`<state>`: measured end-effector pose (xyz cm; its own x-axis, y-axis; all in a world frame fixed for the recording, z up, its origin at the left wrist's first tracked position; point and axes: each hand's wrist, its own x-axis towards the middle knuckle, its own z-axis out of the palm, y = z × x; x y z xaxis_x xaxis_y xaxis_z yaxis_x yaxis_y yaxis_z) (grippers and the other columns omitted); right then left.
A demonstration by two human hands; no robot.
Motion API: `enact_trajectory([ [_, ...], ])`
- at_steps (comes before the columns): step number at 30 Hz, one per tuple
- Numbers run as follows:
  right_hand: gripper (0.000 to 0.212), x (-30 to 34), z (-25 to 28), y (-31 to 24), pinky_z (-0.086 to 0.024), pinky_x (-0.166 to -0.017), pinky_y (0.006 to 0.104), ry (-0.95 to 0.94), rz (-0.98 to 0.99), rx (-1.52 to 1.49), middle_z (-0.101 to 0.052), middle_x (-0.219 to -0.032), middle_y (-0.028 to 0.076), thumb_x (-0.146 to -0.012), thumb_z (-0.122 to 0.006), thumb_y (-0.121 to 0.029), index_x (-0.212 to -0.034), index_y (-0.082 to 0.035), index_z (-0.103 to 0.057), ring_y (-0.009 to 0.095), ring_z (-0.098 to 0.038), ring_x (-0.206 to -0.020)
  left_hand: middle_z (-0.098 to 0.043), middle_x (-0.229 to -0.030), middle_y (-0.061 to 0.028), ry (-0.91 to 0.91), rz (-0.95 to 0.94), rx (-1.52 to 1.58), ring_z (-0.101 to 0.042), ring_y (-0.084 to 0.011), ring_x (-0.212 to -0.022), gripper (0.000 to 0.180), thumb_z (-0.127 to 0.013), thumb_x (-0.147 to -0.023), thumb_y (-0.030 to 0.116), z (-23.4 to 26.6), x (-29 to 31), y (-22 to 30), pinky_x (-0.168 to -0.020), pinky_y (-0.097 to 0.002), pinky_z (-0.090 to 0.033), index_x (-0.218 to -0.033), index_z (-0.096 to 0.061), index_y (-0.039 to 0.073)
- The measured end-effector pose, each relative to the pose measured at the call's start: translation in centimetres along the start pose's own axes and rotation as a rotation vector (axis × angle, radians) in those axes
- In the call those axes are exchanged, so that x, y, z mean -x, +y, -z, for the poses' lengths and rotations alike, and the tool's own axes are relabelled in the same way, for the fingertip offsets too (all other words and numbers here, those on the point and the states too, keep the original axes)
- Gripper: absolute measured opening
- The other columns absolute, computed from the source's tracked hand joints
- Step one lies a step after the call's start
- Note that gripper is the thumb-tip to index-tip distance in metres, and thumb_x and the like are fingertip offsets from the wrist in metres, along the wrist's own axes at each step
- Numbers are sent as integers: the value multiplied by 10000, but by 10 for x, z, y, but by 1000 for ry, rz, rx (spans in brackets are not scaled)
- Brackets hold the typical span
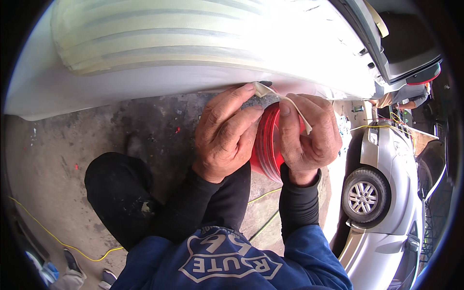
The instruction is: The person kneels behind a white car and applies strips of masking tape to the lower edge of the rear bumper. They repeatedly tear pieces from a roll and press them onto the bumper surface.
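Between my two hands is a cream-coloured folded strip (pixel 263 90), thin like paper or tape; its exact kind I cannot make out. My left hand (pixel 224 133) pinches its wider, creased end with the fingertips. On the other side, my right hand (pixel 311 133) grips it between thumb and fingers, and a narrow tail of the strip hangs past the thumb. Directly below the hands stands a red bucket (pixel 266 137), partly hidden by them. Just beyond the fingertips is the lower edge of a white car body panel (pixel 145 89), with a pale yellowish striped patch (pixel 154 38) on it.
A silver car (pixel 386 193) stands to the right. Yellow cord (pixel 63 244) runs over the stained concrete floor (pixel 53 164). At upper right are an open car part (pixel 372 43) and another person (pixel 413 94). Someone's shoes (pixel 72 261) show at lower left.
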<state>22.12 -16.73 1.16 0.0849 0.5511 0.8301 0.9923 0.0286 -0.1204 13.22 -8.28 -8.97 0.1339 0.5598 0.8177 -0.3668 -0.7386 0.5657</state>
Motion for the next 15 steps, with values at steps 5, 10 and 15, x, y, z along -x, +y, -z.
enact_trajectory([
  [5, 186, -5, 1, 3, -498, -590, 261, -2, -105, 14, -709, -818, 110, -779, -823, 42, -928, -4, -722, 170, -656, -655, -663, -1316, -161, -10, -5, 3, -661, -342, -1147, 372, -743, -785, -107, -1, 2, -1, -956, -427, -569, -1118, -693, 50],
  [10, 120, -6, 1, 4, -459, -572, 240, 6, -212, 17, -671, -765, 89, -813, -803, 26, -900, 8, -722, 139, -583, -609, -663, -1328, -161, -42, -41, -34, -660, -345, -1141, 377, -737, -779, -110, 0, -2, -1, -952, -427, -571, -1119, -697, 50],
  [15, 105, -5, 3, 2, -440, -555, 236, -13, -312, 20, -641, -729, 72, -822, -794, 17, -901, 4, -727, 127, -543, -582, -663, -1339, -152, -42, -51, -58, -657, -344, -1136, 374, -734, -770, -114, -1, -3, 0, -952, -428, -567, -1104, -705, 53],
])
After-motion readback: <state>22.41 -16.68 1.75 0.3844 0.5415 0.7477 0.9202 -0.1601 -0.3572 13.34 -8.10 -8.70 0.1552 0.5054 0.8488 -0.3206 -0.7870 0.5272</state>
